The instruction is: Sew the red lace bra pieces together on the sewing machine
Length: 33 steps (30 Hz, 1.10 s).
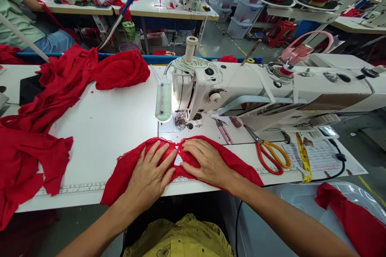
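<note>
A red lace-edged garment piece (120,172) is spread on the white sewing table, just in front of the sewing machine (235,88). My left hand (152,168) lies flat on its left part, fingers stretched out. On the right part rests my right hand (208,162), its fingers spread and slightly bent, palm down. Between the two hands a small gap in the cloth shows the white tabletop. The presser foot (180,123) of the machine stands a little beyond the garment, apart from it.
Scissors (271,154) with red and orange handles, pink thread snips (223,131) and a yellow tape measure (304,158) lie on the right. Red fabric (57,88) heaps along the left. A grey plastic tub (271,209) stands at the lower right. Another person (18,16) sits beyond the table.
</note>
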Each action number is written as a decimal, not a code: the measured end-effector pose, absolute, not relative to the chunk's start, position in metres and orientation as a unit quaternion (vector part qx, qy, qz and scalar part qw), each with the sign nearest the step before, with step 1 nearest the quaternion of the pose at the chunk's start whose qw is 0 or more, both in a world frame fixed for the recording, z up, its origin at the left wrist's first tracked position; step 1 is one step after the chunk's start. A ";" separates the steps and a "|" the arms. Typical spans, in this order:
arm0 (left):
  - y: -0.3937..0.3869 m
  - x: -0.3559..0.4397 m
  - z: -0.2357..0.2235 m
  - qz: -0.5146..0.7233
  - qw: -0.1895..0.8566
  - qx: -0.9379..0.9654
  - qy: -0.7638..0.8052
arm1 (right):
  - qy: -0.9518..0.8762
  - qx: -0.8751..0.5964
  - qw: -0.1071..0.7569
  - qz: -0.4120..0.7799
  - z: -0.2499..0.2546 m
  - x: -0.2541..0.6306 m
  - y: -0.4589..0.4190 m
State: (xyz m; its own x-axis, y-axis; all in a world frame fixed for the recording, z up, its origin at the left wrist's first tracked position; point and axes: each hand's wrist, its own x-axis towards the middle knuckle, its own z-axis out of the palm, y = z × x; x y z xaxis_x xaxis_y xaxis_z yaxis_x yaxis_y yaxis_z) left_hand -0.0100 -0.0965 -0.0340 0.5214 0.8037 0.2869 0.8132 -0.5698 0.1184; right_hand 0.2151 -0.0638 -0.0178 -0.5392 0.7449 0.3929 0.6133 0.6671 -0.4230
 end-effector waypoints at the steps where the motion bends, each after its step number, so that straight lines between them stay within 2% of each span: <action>1: -0.096 -0.010 -0.034 -0.158 0.016 -0.872 -0.463 | -0.870 -0.391 0.278 0.116 -0.018 0.215 -0.064; 9: -0.095 -0.010 -0.032 -0.161 0.001 -0.869 -0.468 | -0.869 -0.387 0.281 0.123 -0.020 0.216 -0.064; 16: -0.096 -0.011 -0.033 -0.162 -0.010 -0.868 -0.470 | -0.884 -0.387 0.239 0.108 -0.020 0.214 -0.063; 20: -0.097 -0.011 -0.024 -0.164 -0.034 -0.869 -0.466 | -0.873 -0.384 0.262 0.145 -0.018 0.217 -0.064; 25: -0.090 0.004 -0.010 -0.279 -0.128 -0.830 -0.466 | -0.834 -0.421 0.316 0.167 -0.012 0.212 -0.068; 27: -0.087 0.009 -0.013 -0.301 -0.142 -0.821 -0.464 | -0.831 -0.432 0.312 0.158 -0.013 0.207 -0.070; 33: -0.085 -0.004 -0.032 -0.199 -0.093 -0.853 -0.474 | -0.865 -0.408 0.262 0.128 -0.021 0.212 -0.069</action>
State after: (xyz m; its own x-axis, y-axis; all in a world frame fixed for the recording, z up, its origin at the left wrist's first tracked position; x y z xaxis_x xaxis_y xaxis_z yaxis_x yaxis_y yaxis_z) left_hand -0.0044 -0.0853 -0.0325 0.4715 0.8456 0.2503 0.7715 -0.5330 0.3473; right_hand 0.2119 -0.0692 -0.0212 -0.5298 0.7734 0.3481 0.6395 0.6338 -0.4350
